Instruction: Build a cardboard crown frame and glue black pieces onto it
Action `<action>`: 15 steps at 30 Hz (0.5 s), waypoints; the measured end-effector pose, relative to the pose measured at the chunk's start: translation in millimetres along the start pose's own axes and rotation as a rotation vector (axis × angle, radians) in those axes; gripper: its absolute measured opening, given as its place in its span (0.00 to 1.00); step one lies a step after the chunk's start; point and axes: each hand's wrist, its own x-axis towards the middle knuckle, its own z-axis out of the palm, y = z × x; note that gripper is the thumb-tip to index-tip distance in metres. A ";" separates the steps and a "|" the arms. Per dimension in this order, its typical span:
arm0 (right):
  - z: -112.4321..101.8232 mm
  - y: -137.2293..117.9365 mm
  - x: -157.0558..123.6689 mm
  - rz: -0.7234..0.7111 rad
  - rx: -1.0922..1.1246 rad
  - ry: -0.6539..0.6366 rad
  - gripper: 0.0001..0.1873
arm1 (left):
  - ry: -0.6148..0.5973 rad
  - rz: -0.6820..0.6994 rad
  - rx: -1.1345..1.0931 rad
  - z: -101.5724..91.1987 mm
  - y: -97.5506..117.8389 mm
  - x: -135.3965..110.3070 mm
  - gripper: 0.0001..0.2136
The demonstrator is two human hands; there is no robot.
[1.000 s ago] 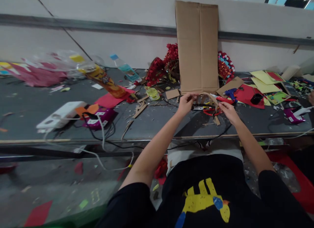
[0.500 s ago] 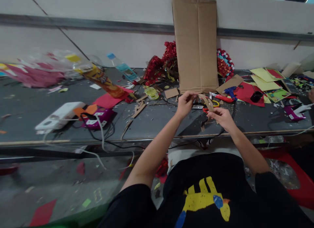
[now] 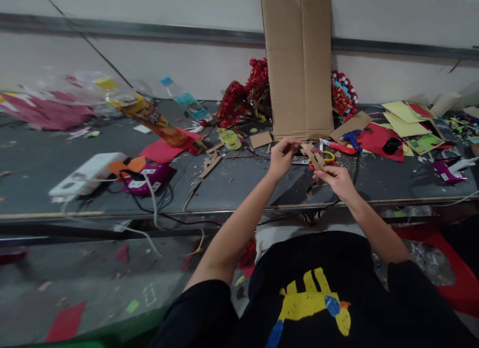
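Between my two hands, above the dark table, I hold a narrow tan cardboard strip (image 3: 313,157). My left hand (image 3: 283,157) pinches its upper left end with thumb and fingertips. Its lower right end is gripped between the thumb and fingers of my right hand (image 3: 337,180). Behind the strip lie scissors with a yellow and red handle (image 3: 329,157), partly covered by it. A red-handled cutter (image 3: 341,148) rests just beyond, beside a blue glue gun (image 3: 352,138). Small scraps lie on the table under my hands.
A tall cardboard sheet (image 3: 299,63) leans on the wall. Red crafted flowers (image 3: 239,98) stand beside it. To the left are a yellow-capped bottle (image 3: 145,113), a white power strip (image 3: 88,174) and cables. Coloured papers (image 3: 406,123) lie to the right. The table's front edge (image 3: 224,211) is near me.
The strip looks straighter and slightly turned between my hands, with both hands still holding it. The whole view has shifted slightly.
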 end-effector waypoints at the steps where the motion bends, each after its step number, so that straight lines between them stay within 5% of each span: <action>1: 0.4 -0.3 -0.4 -0.001 -0.008 -0.005 0.12 | 0.002 -0.004 0.004 0.1 -0.4 0.2 0.07; 6: 2.3 -2.4 -1.4 -0.019 0.030 0.030 0.15 | 0.039 0.000 0.013 1.6 -1.8 -3.3 0.07; 11: 1.7 -1.0 -2.4 0.004 0.009 0.092 0.21 | 0.160 0.040 0.201 6.2 21.5 -27.4 0.08; 15: -0.3 5.0 -4.0 0.008 -0.055 0.109 0.22 | -0.081 -0.093 0.156 15.3 39.5 -47.7 0.10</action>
